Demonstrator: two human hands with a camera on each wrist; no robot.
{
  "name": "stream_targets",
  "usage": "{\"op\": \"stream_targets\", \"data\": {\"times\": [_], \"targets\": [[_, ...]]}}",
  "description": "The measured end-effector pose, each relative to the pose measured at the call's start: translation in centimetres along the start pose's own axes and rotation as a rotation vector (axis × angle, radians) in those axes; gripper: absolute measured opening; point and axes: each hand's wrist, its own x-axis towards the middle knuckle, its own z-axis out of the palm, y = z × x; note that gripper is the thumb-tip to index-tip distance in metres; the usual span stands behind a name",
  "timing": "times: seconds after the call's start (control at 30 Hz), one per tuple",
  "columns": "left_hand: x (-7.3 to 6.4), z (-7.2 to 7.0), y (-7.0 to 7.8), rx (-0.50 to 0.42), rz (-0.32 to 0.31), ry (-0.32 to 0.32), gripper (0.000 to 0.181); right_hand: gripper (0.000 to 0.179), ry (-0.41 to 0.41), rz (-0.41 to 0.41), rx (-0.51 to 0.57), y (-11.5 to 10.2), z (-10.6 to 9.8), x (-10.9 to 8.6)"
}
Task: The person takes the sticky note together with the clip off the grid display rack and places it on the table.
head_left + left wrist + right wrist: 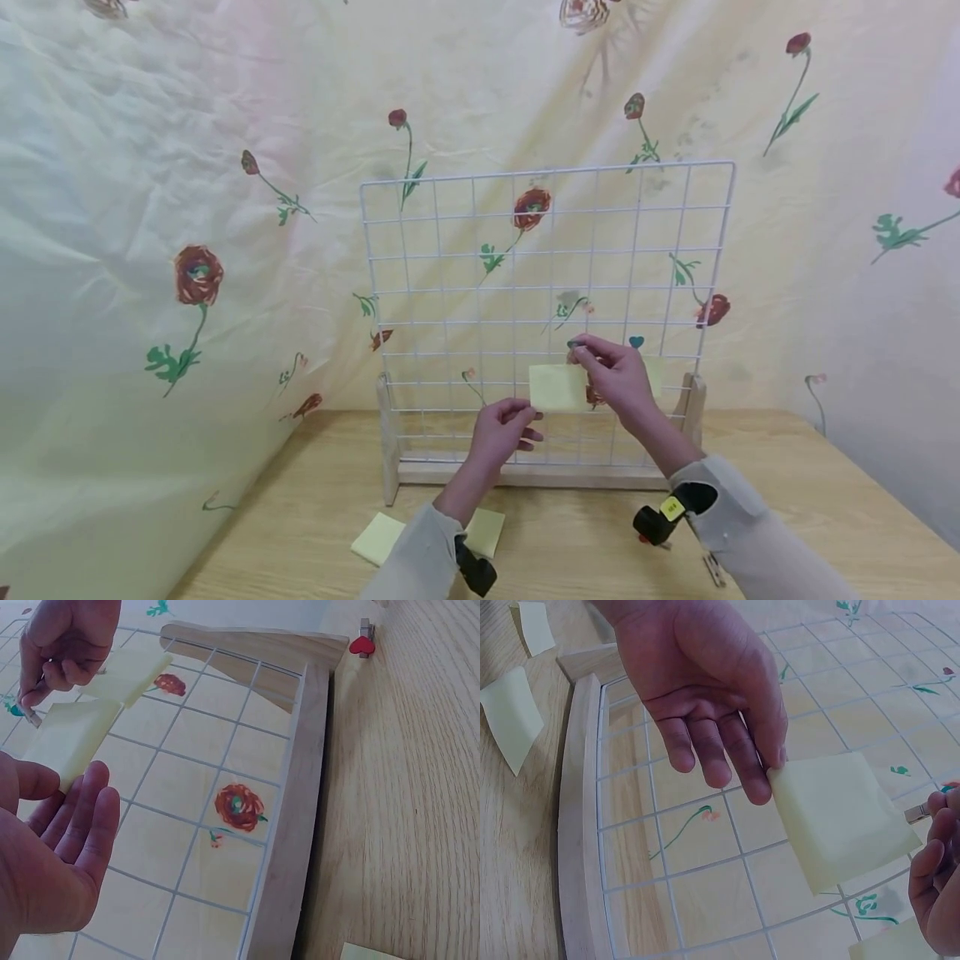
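My left hand [501, 429] pinches a pale yellow sticky note [557, 388] at its lower left corner between thumb and index finger, the other fingers spread loosely. The note is held up before the white wire grid [472, 290]. At the note's upper right, my right hand [618, 379] pinches a small clip [915, 814] with a teal heart. The clip's jaws are right at the note's edge in the right wrist view. A second yellow note [655, 377] hangs on the grid, partly behind my right hand, below another teal heart clip [636, 342].
The grid stands in a wooden base [585, 477] on the wooden table [570, 542]. Yellow notes [378, 537] lie at the front left, partly behind my left sleeve. A red heart clip [364, 643] and a metal clip [714, 570] lie at the right. Flowered cloth [300, 100] hangs behind.
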Motion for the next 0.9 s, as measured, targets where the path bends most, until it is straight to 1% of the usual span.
{"op": "stream_targets", "data": {"times": [0.17,0.33,0.53,0.67,0.77,0.9], "targets": [[-0.1,-0.3,0.0,0.010,0.005,0.002,0.019,0.029,-0.006,-0.017,0.000,0.1,0.0,0.0],[-0.1,-0.6,-0.4,0.004,0.013,0.003,0.019,0.030,-0.013,-0.035,0.007,0.4,0.0,-0.1],[-0.3,-1.0,-0.7,-0.001,-0.007,0.003,0.019,0.029,-0.032,-0.067,0.010,0.9,-0.3,-0.6],[-0.6,-1.3,-0.9,-0.003,-0.014,-0.007,0.019,0.031,-0.035,-0.036,0.014,1.3,-0.6,-1.1],[-0.8,-1.5,-1.0,0.001,-0.007,-0.025,0.020,0.032,-0.029,-0.005,0.015,1.5,-0.8,-1.5],[-1.0,-1.8,-1.3,0.014,0.000,-0.030,0.021,0.031,-0.025,0.019,0.021,1.8,-1.1,-1.8]]}}
